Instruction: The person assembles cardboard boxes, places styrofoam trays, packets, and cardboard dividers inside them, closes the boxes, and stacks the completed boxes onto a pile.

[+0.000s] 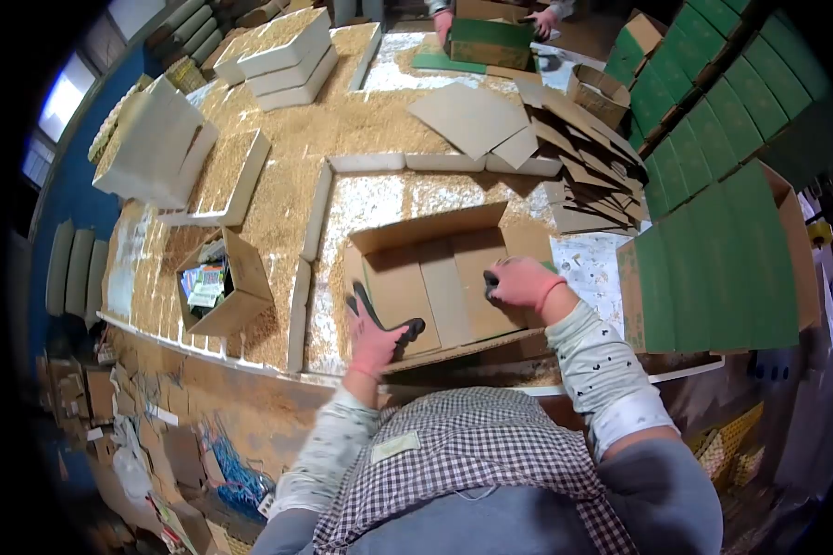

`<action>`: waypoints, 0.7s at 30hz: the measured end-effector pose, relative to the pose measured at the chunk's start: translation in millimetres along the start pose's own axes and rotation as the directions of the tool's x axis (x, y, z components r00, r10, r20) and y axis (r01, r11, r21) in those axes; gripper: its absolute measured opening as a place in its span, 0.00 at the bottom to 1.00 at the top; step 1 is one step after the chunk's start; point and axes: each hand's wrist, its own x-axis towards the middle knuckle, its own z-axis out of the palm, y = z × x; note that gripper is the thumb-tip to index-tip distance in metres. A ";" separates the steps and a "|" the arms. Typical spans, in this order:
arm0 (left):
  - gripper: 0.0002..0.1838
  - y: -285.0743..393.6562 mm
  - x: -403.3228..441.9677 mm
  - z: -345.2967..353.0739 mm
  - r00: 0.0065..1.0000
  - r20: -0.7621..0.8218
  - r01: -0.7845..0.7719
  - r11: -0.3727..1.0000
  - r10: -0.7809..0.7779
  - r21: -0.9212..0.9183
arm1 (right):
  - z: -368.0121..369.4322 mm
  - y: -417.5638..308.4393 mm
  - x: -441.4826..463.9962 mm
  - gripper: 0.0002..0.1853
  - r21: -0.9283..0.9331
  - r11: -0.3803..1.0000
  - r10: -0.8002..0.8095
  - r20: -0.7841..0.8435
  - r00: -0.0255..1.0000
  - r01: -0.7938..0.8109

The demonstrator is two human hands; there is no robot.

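**Loose grains are covering the counter, and an open carton could be skidding**

Sawdust-like grains [287, 139] are spreading over the counter [602, 277], while pale foam strips [310, 310] are edging the work area. At the centre of the frame, the open cardboard carton [393, 289] is lying with its far flap [435, 229] standing up and a paler strip [446, 291] running across its bottom.

The left hand [368, 342], gloved in pink and black, is resting at the carton's near left corner, its fingers spreading wide, thumb well apart. The right hand [528, 283] is reaching over the right side, its fingers curling inward; whether they are pinching anything, I cannot tell.

Uneven pressure is looking like the main risk: the right hand could be pushing harder than the left is steadying, turning the carton over the slick grains. Its near side is lying close to the counter's front edge, so a pull towards the body could be tipping it. Grit could also be getting under the paler strip, if that is tape, and weakening its grip.

At the upper right, cardboard sheets [491, 120] are leaning in an untidy heap; a knock could be sending them sliding. Beside them, green cartons [722, 268] are crowding the right elbow's side.
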 end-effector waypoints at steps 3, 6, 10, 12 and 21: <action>0.47 29.4 -18.6 -5.6 0.996 0.089 0.037 0.948 -0.010 -0.316 | 41.4 66.7 2.8 0.25 0.974 0.107 0.407 -0.227 0.885 0.200; 0.38 -7.0 -4.0 -15.4 0.948 0.293 0.073 0.810 0.125 -0.583 | 84.1 14.7 -39.2 0.48 0.858 0.486 0.321 -0.351 0.879 0.165; 0.28 46.1 6.7 7.1 0.830 0.389 -0.239 0.885 0.400 -0.399 | 41.4 -29.7 -151.1 0.59 0.701 0.698 0.327 -0.491 0.808 0.143; 0.28 112.9 22.2 57.4 0.671 0.591 -0.082 0.838 0.447 -0.540 | -13.2 -45.3 -223.4 0.58 0.739 0.661 0.541 -0.590 0.599 0.130; 0.24 467.7 -30.0 268.4 0.436 0.489 -0.251 0.624 0.755 -0.740 | -131.3 104.4 -457.0 0.26 0.151 0.408 0.567 -0.815 -0.120 0.900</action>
